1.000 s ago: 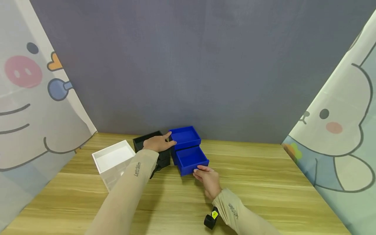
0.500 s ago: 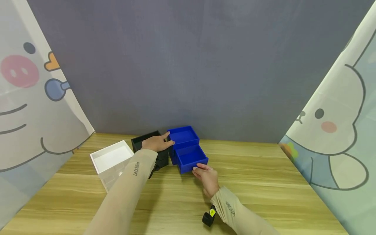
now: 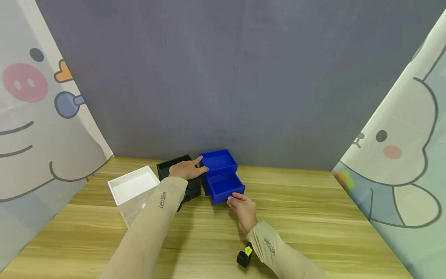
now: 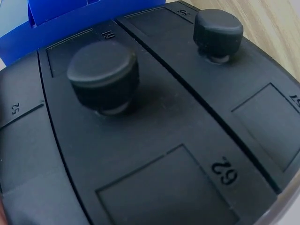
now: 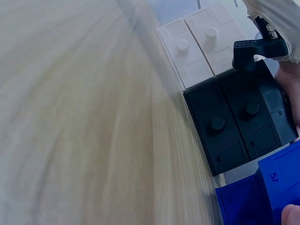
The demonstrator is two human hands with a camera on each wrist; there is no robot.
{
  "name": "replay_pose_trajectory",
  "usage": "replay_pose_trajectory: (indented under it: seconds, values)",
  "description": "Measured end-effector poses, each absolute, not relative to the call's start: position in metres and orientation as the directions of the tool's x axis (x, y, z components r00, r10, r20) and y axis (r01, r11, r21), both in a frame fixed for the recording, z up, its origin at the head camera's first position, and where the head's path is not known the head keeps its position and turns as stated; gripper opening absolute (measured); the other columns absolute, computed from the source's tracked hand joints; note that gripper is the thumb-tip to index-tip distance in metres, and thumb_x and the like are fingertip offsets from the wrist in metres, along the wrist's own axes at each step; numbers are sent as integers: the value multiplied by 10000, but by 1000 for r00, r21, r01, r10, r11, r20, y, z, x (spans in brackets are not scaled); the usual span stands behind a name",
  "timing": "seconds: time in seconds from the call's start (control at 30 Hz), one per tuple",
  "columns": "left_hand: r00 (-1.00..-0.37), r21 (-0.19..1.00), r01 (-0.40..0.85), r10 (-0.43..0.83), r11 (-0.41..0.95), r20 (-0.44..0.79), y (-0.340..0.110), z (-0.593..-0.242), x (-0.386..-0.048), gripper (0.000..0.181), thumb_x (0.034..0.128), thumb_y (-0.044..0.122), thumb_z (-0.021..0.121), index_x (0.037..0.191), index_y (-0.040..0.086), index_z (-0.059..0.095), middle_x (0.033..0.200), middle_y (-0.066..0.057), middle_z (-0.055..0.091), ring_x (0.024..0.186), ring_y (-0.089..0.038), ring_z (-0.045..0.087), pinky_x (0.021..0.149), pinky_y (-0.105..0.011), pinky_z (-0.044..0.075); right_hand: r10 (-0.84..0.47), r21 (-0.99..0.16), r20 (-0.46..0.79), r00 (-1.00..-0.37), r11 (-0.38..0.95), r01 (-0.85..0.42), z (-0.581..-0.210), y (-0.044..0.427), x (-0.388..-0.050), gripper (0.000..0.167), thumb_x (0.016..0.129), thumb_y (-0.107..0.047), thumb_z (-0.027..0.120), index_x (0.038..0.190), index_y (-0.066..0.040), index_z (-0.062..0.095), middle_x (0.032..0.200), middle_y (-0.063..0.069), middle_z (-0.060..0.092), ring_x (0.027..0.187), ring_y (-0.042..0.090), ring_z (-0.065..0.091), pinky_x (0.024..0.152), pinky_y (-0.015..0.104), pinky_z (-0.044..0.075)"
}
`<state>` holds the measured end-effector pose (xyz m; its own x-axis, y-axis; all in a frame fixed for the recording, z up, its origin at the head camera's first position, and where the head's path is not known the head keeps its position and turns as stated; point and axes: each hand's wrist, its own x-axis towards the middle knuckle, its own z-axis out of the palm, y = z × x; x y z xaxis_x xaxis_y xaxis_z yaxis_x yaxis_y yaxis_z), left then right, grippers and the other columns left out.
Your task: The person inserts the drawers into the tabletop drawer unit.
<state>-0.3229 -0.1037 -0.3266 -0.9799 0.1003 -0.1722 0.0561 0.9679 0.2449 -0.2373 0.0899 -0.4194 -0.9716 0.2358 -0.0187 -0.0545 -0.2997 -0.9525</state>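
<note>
Blue drawer unit [image 3: 218, 161] stands against the grey backdrop, its lower drawer [image 3: 224, 185] pulled partway out and tilting toward me. With thumb and fingertips my right hand [image 3: 245, 211] pinches that drawer at its front; the knob is hidden by the fingers. In the right wrist view, a fingertip [image 5: 292, 215] lies on the drawer front. My left hand [image 3: 184, 170] reaches over the black drawer unit [image 3: 195, 190], its index finger and thumb spread straight along the blue unit's left top edge. Its other fingers are hidden. Up close, the left wrist view has the black drawers' knobs [image 4: 104, 77].
A white drawer unit [image 3: 134, 184] stands left of the black one, partly behind my left sleeve. Wooden tabletop [image 3: 296, 217] extends to the right and in front. Grey backdrop [image 3: 223, 85] rises directly behind the units, with printed panels [image 3: 400, 166] at both sides.
The blue drawer has slid a little farther into its unit, with my right hand moving along with it, away from me. My left hand stays at the unit's edge.
</note>
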Motion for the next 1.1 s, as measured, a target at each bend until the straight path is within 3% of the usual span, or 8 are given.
replay_pose_trajectory:
  seconds: [0.13,0.63,0.93,1.1]
  values:
    - [-979,242,54,99,969,-178,-104,-327,-324,736,913,683,365,1536,368,131,717,-74,564,487,-159,293,509,-330,227,259,-949,-14,-966,-308,-69,-421,89,-238,197,796,138,649,982,181,603,798,149,678,652,134,659,669,273,546]
    - [-975,246,48,99,968,-197,-103,-325,-324,737,912,683,371,1535,372,129,721,-84,566,477,-154,270,497,-323,221,322,-949,-33,-946,-307,-72,-422,82,-237,193,792,141,648,980,173,614,790,140,690,653,137,662,663,285,547]
    - [-975,245,48,98,968,-198,-102,-323,-322,741,912,683,371,1536,368,124,729,-72,564,506,-164,334,517,-328,241,325,-951,-37,-945,-301,-66,-422,81,-235,225,793,137,656,1009,184,610,812,160,690,684,166,672,679,297,549]
    - [-977,250,49,98,967,-190,-103,-322,-320,741,913,678,373,1537,361,129,815,-83,603,544,-180,401,523,-328,261,305,-947,-37,-952,-315,-64,-419,78,-237,224,802,137,653,1016,185,605,770,83,679,685,154,669,698,301,549]
